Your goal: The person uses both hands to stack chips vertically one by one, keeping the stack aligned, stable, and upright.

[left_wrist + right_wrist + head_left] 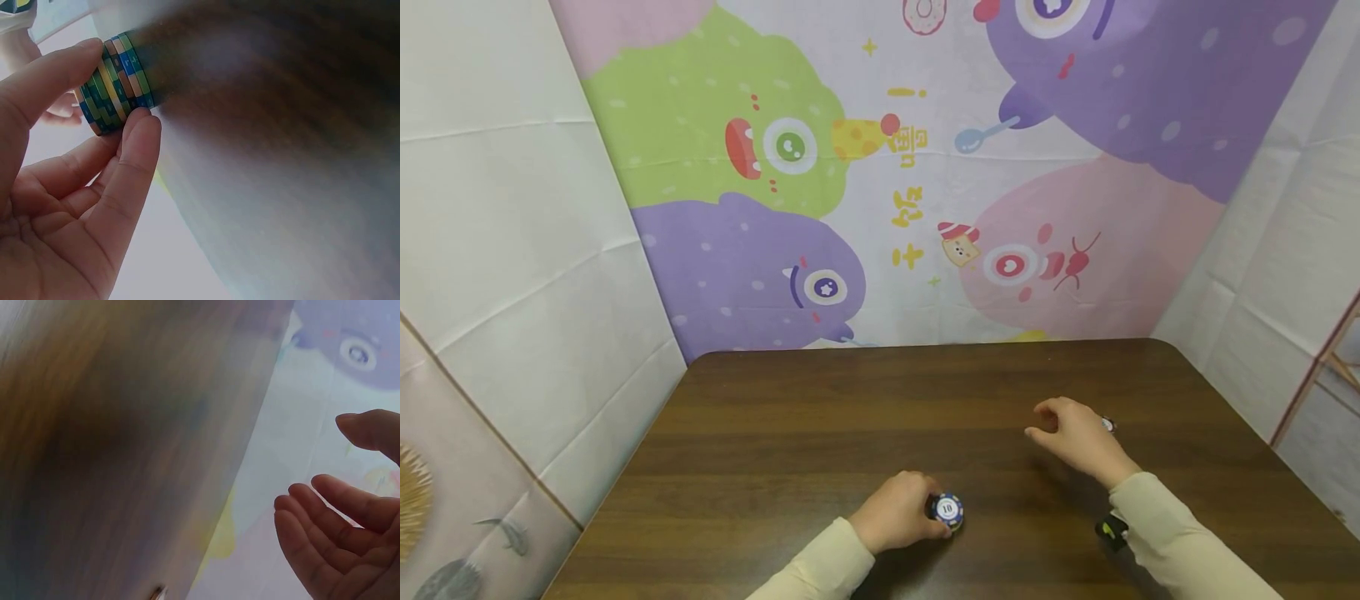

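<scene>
A stack of poker chips [947, 510] stands on the brown table near its front middle. Its top chip is blue and white and marked 10. My left hand [898, 512] grips the stack from the left, thumb on the near side and fingers on the far side. Several chip edges, green, blue, orange and yellow, show in the stack [115, 84] in the left wrist view. To the right, my right hand [1081, 437] is held over the table, fingers loosely bent and apart from the thumb, holding nothing. Just beyond it lies a small chip-like piece [1108, 425], partly hidden by that hand.
The wooden table [775, 417] has rounded far corners and meets a cloth backdrop [910, 308] printed with cartoon monsters. White cloth panels [512, 208] flank it on both sides. A black device [1111, 531] sits at my right wrist.
</scene>
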Action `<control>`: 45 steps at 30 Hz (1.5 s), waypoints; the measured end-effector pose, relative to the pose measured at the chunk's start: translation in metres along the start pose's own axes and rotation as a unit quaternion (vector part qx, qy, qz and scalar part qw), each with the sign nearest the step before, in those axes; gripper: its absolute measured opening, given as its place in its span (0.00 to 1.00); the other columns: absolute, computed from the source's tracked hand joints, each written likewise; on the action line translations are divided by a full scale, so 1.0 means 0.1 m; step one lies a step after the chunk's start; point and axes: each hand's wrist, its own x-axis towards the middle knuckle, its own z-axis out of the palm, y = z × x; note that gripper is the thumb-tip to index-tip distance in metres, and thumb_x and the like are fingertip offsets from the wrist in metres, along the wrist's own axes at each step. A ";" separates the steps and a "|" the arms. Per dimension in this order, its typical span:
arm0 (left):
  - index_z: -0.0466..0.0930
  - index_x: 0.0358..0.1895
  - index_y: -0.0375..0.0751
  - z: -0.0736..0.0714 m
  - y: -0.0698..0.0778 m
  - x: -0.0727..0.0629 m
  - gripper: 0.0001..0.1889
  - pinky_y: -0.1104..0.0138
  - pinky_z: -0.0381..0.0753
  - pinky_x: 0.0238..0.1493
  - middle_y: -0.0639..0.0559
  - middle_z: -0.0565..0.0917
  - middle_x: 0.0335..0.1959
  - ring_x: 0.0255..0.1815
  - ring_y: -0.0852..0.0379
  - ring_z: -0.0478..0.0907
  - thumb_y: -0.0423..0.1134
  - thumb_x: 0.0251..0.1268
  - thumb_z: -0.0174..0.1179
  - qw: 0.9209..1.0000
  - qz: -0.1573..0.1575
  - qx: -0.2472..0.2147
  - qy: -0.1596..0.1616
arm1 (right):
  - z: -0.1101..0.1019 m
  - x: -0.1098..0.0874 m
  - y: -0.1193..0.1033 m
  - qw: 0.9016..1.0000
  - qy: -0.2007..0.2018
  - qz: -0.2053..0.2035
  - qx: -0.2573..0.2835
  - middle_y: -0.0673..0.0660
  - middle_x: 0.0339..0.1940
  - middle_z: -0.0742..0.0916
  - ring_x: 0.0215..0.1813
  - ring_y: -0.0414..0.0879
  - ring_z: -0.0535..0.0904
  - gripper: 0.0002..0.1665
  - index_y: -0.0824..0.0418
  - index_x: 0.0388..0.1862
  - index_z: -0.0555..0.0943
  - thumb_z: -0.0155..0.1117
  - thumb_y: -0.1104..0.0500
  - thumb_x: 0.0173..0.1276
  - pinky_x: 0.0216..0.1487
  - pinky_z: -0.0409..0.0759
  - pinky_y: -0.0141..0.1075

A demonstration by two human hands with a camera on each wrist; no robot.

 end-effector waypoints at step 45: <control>0.85 0.39 0.43 0.00 0.00 0.00 0.17 0.75 0.75 0.36 0.58 0.86 0.34 0.32 0.68 0.75 0.46 0.46 0.76 1.000 -0.008 -0.005 -0.011 | -0.15 0.19 0.89 0.986 -0.091 0.121 -0.077 0.52 0.19 0.73 0.26 0.47 0.67 0.16 0.57 0.15 0.68 0.62 0.60 0.58 0.29 0.67 0.40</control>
